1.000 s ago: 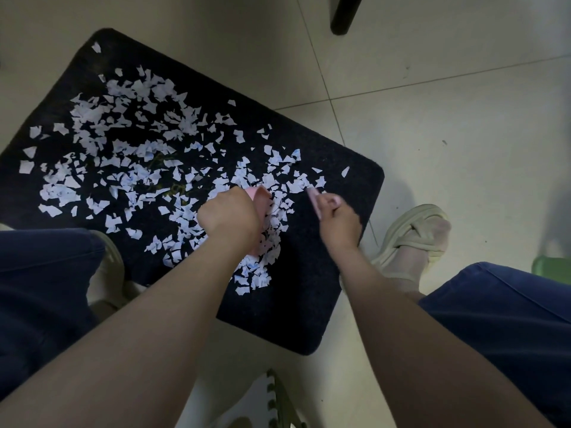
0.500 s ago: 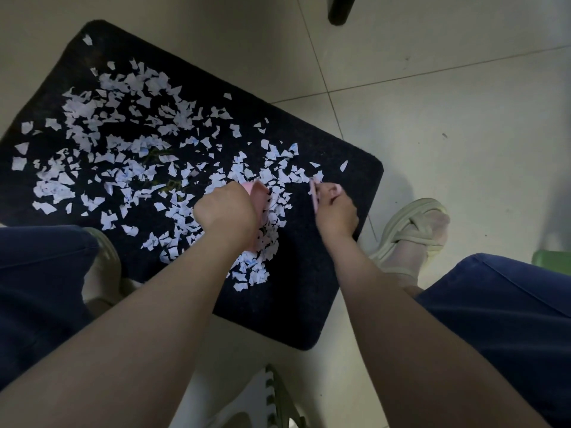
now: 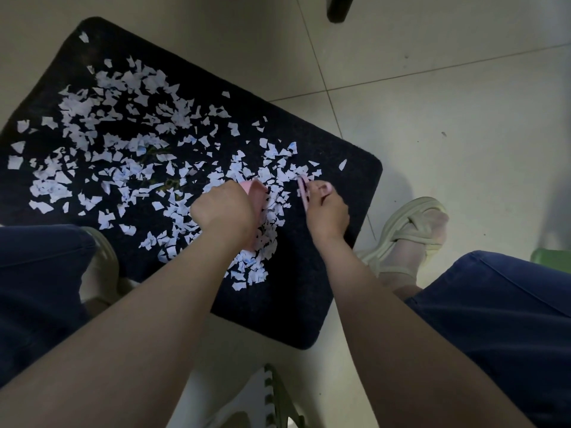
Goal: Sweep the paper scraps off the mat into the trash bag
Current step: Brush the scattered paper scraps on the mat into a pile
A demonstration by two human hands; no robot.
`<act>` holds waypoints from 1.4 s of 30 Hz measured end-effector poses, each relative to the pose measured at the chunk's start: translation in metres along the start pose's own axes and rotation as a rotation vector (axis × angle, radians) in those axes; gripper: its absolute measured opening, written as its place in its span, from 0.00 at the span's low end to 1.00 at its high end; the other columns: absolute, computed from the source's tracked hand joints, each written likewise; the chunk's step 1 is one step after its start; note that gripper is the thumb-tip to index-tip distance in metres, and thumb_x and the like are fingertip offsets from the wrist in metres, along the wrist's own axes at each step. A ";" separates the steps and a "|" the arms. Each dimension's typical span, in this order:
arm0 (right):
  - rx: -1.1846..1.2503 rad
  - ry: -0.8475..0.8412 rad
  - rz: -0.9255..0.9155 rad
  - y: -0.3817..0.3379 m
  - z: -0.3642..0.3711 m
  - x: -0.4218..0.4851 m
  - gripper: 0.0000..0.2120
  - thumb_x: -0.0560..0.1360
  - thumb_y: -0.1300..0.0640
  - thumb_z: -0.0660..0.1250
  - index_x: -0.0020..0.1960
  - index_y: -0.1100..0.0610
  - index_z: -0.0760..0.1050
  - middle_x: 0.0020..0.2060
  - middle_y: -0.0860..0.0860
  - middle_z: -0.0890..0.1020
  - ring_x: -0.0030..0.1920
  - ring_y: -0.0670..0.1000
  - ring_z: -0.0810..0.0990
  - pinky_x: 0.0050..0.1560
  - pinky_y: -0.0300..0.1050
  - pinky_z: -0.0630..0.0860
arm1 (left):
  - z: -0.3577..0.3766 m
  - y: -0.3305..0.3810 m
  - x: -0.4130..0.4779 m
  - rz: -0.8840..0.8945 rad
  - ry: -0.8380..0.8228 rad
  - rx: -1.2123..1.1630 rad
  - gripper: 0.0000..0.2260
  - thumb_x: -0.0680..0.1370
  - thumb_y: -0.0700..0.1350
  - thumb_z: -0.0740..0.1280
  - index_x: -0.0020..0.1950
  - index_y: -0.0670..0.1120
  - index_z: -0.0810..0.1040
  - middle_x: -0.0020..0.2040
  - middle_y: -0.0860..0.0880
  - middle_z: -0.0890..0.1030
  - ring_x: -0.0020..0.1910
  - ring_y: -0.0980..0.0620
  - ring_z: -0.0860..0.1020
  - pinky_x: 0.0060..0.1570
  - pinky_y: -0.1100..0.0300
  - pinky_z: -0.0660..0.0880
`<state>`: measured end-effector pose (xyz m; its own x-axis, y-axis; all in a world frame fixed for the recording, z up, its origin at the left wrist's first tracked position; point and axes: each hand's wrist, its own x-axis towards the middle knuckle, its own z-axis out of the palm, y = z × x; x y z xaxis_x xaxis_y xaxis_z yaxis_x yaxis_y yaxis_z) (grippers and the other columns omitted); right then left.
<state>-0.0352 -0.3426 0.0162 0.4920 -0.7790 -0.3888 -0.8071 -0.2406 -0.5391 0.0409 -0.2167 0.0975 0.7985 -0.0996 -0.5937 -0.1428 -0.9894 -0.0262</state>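
A black mat (image 3: pixel 296 304) lies on the tiled floor, strewn with several white paper scraps (image 3: pixel 123 143). My left hand (image 3: pixel 224 211) grips a small pink dustpan (image 3: pixel 258 196) that stands among the scraps near the mat's middle right. My right hand (image 3: pixel 327 211) holds a small pink brush (image 3: pixel 304 188) just right of the dustpan, at the edge of the scrap patch. A heap of scraps (image 3: pixel 259 242) lies between the two hands and below the dustpan. No trash bag is in view.
My knees in blue trousers sit at both lower sides, with a pale sandalled foot (image 3: pixel 408 236) right of the mat and another (image 3: pixel 102 267) at its left front. A dark furniture leg (image 3: pixel 338 7) stands at the top. A green object (image 3: pixel 553 259) shows at the right edge.
Both hands have stayed almost in place on the mat; the brush hand has shifted slightly. The view has moved a little.
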 end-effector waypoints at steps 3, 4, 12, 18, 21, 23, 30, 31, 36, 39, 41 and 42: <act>0.085 0.175 0.078 0.001 -0.006 -0.001 0.17 0.82 0.47 0.55 0.51 0.56 0.77 0.41 0.53 0.81 0.41 0.54 0.78 0.40 0.44 0.71 | 0.000 0.000 0.000 0.004 0.002 -0.003 0.13 0.80 0.44 0.54 0.56 0.40 0.74 0.34 0.46 0.69 0.38 0.47 0.71 0.32 0.62 0.63; 0.086 0.263 0.125 0.005 -0.011 0.002 0.17 0.82 0.45 0.53 0.51 0.54 0.76 0.41 0.53 0.81 0.41 0.54 0.77 0.41 0.44 0.71 | 0.000 -0.001 0.000 0.004 0.001 -0.005 0.13 0.80 0.44 0.54 0.57 0.40 0.74 0.36 0.46 0.70 0.39 0.46 0.71 0.34 0.62 0.65; 0.009 0.085 0.126 0.015 -0.018 0.014 0.19 0.82 0.43 0.51 0.50 0.51 0.77 0.45 0.51 0.82 0.44 0.54 0.78 0.46 0.45 0.73 | -0.001 0.000 0.000 -0.002 -0.016 -0.001 0.13 0.80 0.44 0.54 0.56 0.39 0.74 0.32 0.46 0.67 0.37 0.47 0.71 0.30 0.63 0.61; 0.132 0.194 0.148 0.000 -0.014 0.006 0.17 0.82 0.46 0.56 0.51 0.58 0.76 0.40 0.50 0.76 0.40 0.51 0.74 0.40 0.41 0.65 | -0.002 0.000 -0.001 -0.002 -0.013 -0.008 0.10 0.80 0.44 0.54 0.51 0.41 0.73 0.31 0.47 0.67 0.28 0.51 0.65 0.30 0.63 0.61; 0.127 0.294 0.251 0.007 -0.024 0.013 0.17 0.82 0.46 0.54 0.50 0.56 0.75 0.39 0.49 0.75 0.41 0.52 0.73 0.41 0.42 0.64 | -0.002 -0.002 0.002 -0.010 -0.007 -0.022 0.10 0.79 0.43 0.55 0.53 0.41 0.73 0.34 0.46 0.69 0.34 0.48 0.71 0.33 0.62 0.65; 0.102 0.216 0.208 0.009 -0.021 0.013 0.16 0.82 0.45 0.54 0.47 0.54 0.74 0.39 0.50 0.77 0.42 0.53 0.75 0.42 0.42 0.65 | -0.001 -0.003 0.003 -0.014 -0.006 -0.018 0.10 0.78 0.42 0.57 0.56 0.41 0.74 0.38 0.46 0.71 0.39 0.47 0.72 0.37 0.59 0.68; 0.100 0.134 0.071 0.001 -0.004 0.000 0.18 0.82 0.45 0.55 0.49 0.57 0.77 0.38 0.51 0.78 0.38 0.53 0.77 0.38 0.42 0.67 | 0.000 0.002 -0.001 0.007 -0.010 0.002 0.13 0.80 0.45 0.54 0.56 0.40 0.74 0.31 0.47 0.66 0.31 0.49 0.68 0.29 0.63 0.60; 0.106 0.220 0.117 0.004 -0.009 0.004 0.19 0.82 0.44 0.54 0.49 0.57 0.77 0.38 0.51 0.77 0.39 0.53 0.76 0.39 0.42 0.68 | 0.000 0.003 -0.001 0.010 -0.011 0.001 0.13 0.81 0.45 0.54 0.56 0.40 0.74 0.31 0.47 0.65 0.31 0.49 0.68 0.29 0.64 0.59; 0.103 0.434 0.310 0.029 -0.039 0.031 0.18 0.81 0.41 0.49 0.46 0.48 0.73 0.40 0.48 0.81 0.42 0.54 0.78 0.43 0.44 0.68 | 0.000 0.001 0.000 0.012 -0.003 0.001 0.12 0.80 0.43 0.54 0.54 0.40 0.74 0.32 0.47 0.67 0.30 0.49 0.68 0.30 0.64 0.60; 0.130 0.306 0.267 0.038 -0.029 0.038 0.19 0.80 0.38 0.50 0.42 0.48 0.71 0.45 0.47 0.83 0.45 0.54 0.81 0.47 0.46 0.74 | 0.001 0.001 0.000 0.012 0.006 -0.005 0.12 0.80 0.43 0.53 0.53 0.41 0.74 0.32 0.47 0.67 0.36 0.47 0.71 0.30 0.63 0.61; 0.129 0.167 0.146 0.029 -0.016 0.031 0.19 0.80 0.38 0.52 0.42 0.49 0.72 0.40 0.46 0.82 0.42 0.53 0.80 0.46 0.45 0.75 | 0.001 0.002 0.000 0.005 0.007 -0.006 0.12 0.80 0.44 0.53 0.53 0.41 0.74 0.31 0.47 0.67 0.33 0.49 0.70 0.30 0.63 0.61; 0.125 0.104 0.088 0.023 -0.011 0.027 0.17 0.81 0.41 0.54 0.44 0.49 0.75 0.37 0.47 0.80 0.41 0.52 0.78 0.43 0.43 0.73 | 0.001 0.002 0.000 0.002 0.007 -0.006 0.12 0.80 0.44 0.53 0.53 0.41 0.74 0.31 0.47 0.67 0.30 0.49 0.69 0.30 0.63 0.61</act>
<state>-0.0440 -0.3751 0.0015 0.3796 -0.8513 -0.3622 -0.7954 -0.1003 -0.5978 0.0402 -0.2186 0.0967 0.8023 -0.1021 -0.5881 -0.1411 -0.9898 -0.0206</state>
